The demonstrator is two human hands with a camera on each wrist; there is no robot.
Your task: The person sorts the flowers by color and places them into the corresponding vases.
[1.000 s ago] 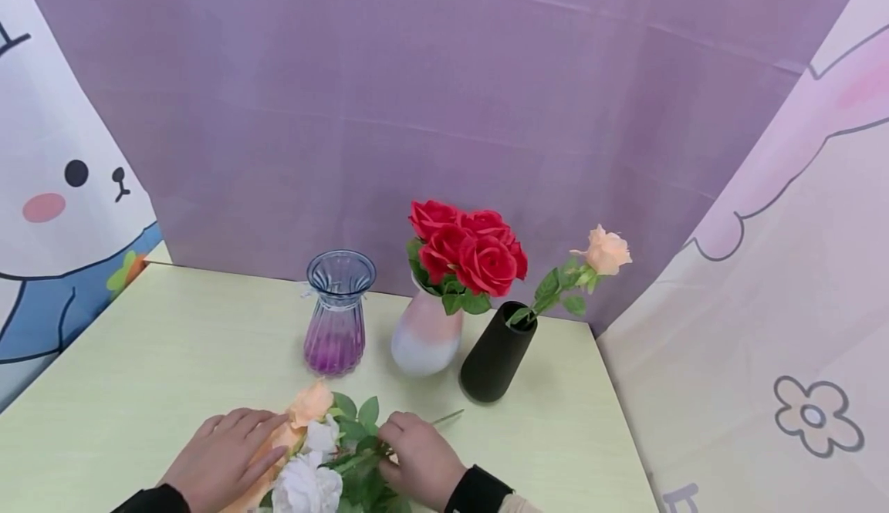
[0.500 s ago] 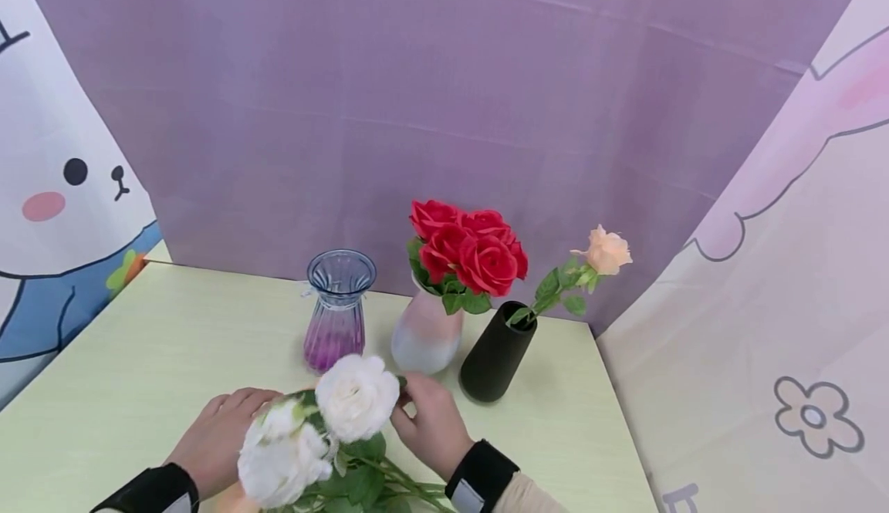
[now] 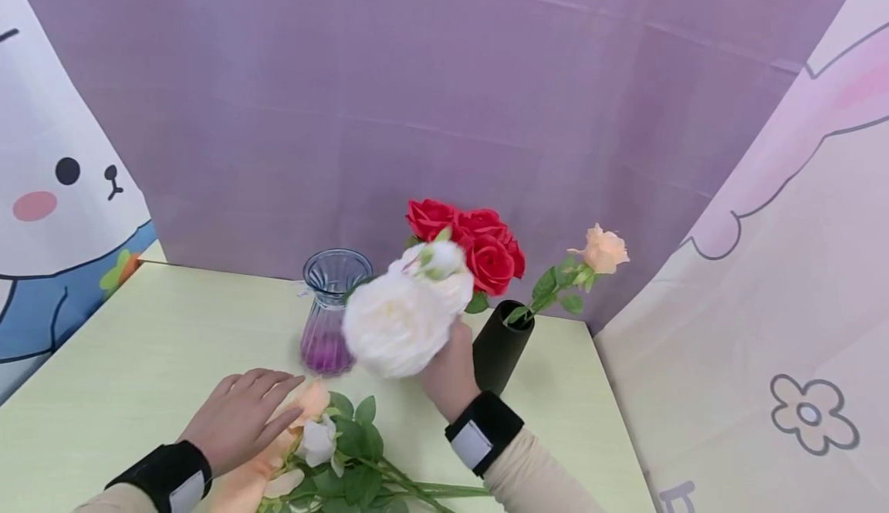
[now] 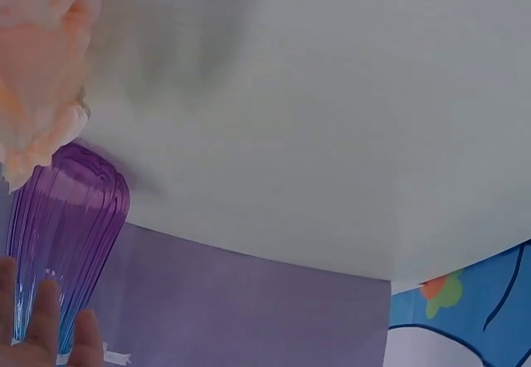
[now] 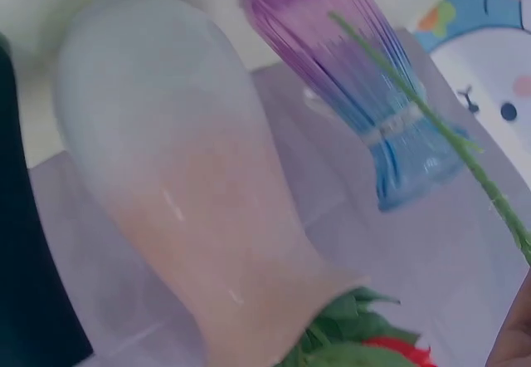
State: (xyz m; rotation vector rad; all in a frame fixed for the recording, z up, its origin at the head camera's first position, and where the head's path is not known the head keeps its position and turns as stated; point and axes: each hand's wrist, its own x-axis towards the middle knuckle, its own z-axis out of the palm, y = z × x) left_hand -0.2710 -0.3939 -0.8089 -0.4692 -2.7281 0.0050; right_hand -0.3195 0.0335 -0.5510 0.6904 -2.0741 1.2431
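Fingers of my right hand curl around the stem of the white flower and hold it raised above the worktop, its blurred bloom in front of the purple glass vase and the red roses. I see my left hand lying flat, fingers straight, on the peach and white flowers near the front edge. The black vase with one peach rose stands just beside my right hand, close to the right edge. Open worktop lies to the left of the vases.
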